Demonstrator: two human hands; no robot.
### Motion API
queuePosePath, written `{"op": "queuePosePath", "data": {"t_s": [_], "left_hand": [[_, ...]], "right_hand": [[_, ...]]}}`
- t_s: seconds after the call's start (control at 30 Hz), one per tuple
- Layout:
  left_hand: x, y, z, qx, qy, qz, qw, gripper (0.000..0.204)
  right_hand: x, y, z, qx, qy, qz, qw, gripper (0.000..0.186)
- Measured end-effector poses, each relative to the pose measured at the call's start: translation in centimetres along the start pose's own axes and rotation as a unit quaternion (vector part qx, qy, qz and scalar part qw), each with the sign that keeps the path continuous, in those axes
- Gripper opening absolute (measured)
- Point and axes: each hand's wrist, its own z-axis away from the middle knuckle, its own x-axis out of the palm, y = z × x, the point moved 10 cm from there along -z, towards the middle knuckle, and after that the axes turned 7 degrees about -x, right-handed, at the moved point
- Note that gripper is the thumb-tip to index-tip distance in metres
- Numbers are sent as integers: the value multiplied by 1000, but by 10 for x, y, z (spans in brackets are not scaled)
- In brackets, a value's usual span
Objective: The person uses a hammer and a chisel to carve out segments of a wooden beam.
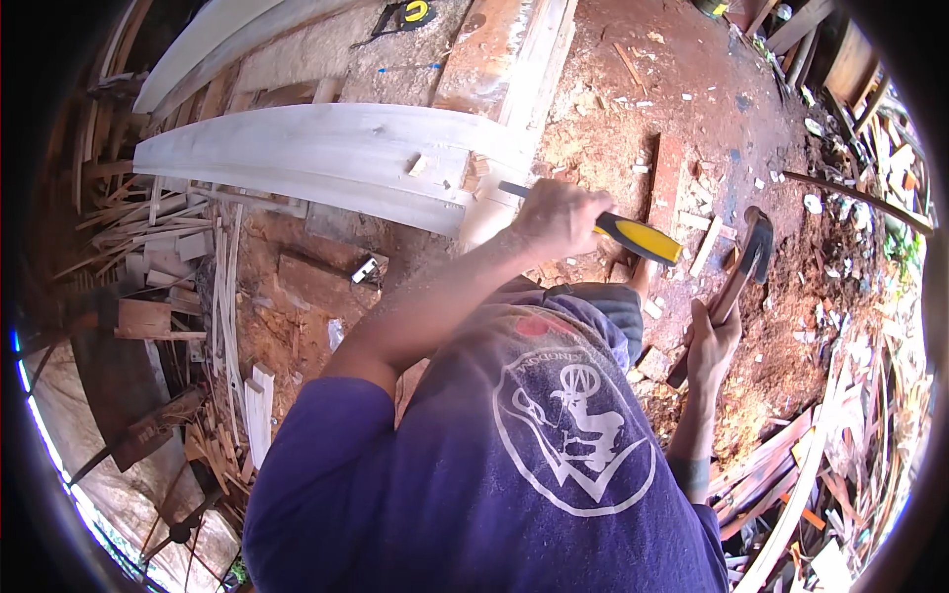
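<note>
Chisel (645, 240) is lying slantwise over the right end of a pale board (316, 148), its handle pointing right and its blade pointing left, the tip showing close to a small rough patch near the board's end; whether steel is touching wood, I cannot tell. The left hand (563, 219) is wrapping around the chisel where blade and handle are meeting, fingers curling closed, with the yellow-and-black handle sticking out to the right. The right hand (714, 341) is gripping a hammer (736, 285) by its shaft, fingers closing round the wood, and is holding it to the right of the chisel, the hammer's head well apart from the handle's end.

A loose chip (418, 165) is resting on the board, left of the blade. The board is lying across a pale beam (539, 74), which is running toward the upper edge. Farther up, a second board (203, 54) is slanting across the upper left, and a black-and-yellow tape measure (407, 16) is lying near the top. A reddish plank (666, 178) is lying on the dirt floor (707, 89) beyond the chisel. Scraps (148, 242) are piling up at the left, and long strips (825, 435) are cluttering the lower right.
</note>
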Motion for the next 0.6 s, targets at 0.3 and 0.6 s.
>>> {"op": "queuePosePath", "data": {"t_s": [0.3, 0.6], "left_hand": [[-14, -18, 3, -19, 52, 0, 998, 24], [-11, -21, 2, -60, 7, -23, 998, 25]], "right_hand": [[10, 17, 13, 0, -2, -11, 1000, 15], [-24, -2, 9, -25, 89, -107, 990, 14]]}}
